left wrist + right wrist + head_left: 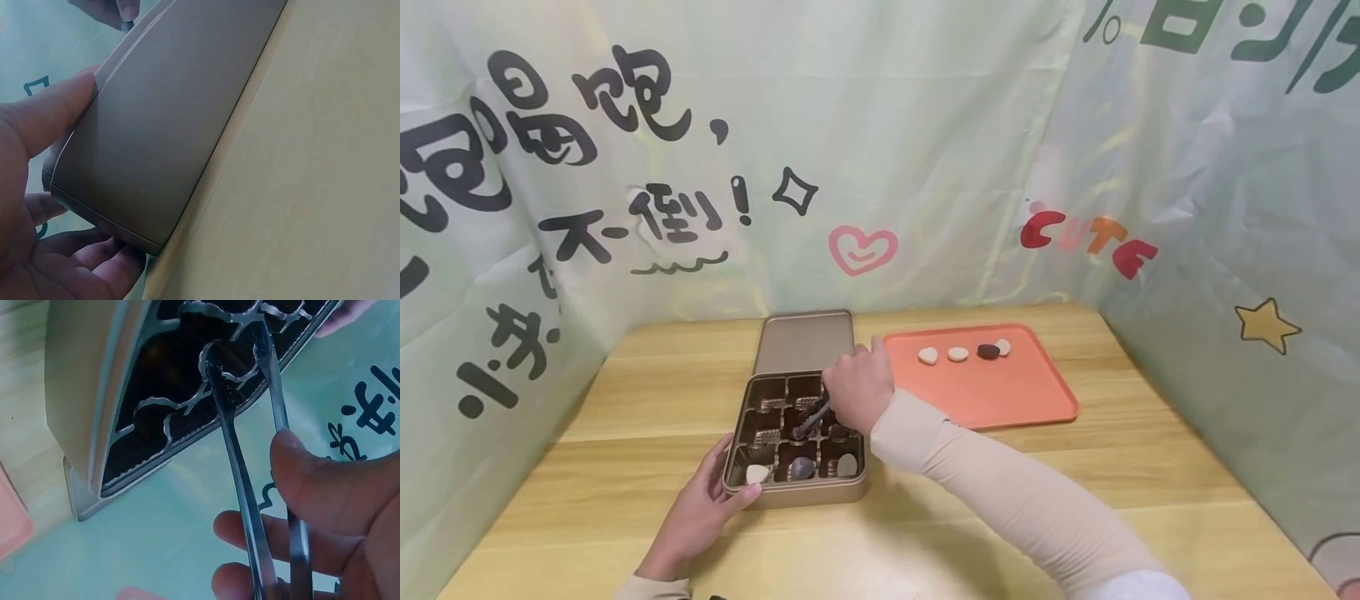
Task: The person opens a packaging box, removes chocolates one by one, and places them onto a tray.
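A bronze metal box (797, 497) with a dark divided insert stands on the table. My left hand (703, 504) grips its front left corner, thumb at the front rim and fingers along the left side. My right hand (859, 387) holds metal tongs (239, 469), which reach down into the middle compartment. Their arms stand apart in the right wrist view, and no stone shows between the tips. In the front row lie a white stone (757, 474), a dark bluish stone (802, 468) and a grey stone (846, 465). A dark stone (838, 431) sits in the middle row's right compartment.
An orange tray (1000, 396) lies right of the box, bearing a few pale stones (958, 354) and a dark stone (988, 352) near its far edge. Behind the box lies its flat lid (805, 342). Printed cloth (955, 167) walls in the wooden table (647, 375).
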`<state>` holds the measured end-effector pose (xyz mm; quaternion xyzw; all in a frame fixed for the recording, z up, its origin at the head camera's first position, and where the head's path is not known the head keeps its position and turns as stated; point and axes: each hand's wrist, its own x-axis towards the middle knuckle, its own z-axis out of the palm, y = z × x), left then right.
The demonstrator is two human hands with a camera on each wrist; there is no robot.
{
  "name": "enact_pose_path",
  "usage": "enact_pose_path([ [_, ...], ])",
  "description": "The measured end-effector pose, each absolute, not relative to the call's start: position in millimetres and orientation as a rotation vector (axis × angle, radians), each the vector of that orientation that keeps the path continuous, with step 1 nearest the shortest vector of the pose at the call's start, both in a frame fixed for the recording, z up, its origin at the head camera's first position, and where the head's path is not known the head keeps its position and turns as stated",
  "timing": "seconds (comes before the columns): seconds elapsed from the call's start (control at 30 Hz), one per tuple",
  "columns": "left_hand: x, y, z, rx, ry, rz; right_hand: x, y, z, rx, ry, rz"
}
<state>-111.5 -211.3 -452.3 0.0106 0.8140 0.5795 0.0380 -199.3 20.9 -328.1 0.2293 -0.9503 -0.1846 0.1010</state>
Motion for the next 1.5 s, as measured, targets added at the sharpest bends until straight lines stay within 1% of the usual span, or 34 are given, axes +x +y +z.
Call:
enact_pose_path([
  [0.37,-111.4,-210.1,-454.3,0.059,2.471,1.826,-197.7,17.2,-348.4,0.717,-2.691,-0.503],
  [0.93,-110.5,-209.5,-449.8,0.052,2.468,1.829,-205.2,30.5,-341.5,0.701,-2.635,-0.392],
  [1.5,-110.7,-211.2,-453.1,0.070,2.479,1.828,-202.4,36.8,-331.5,0.652,-2.620,-0.307],
])
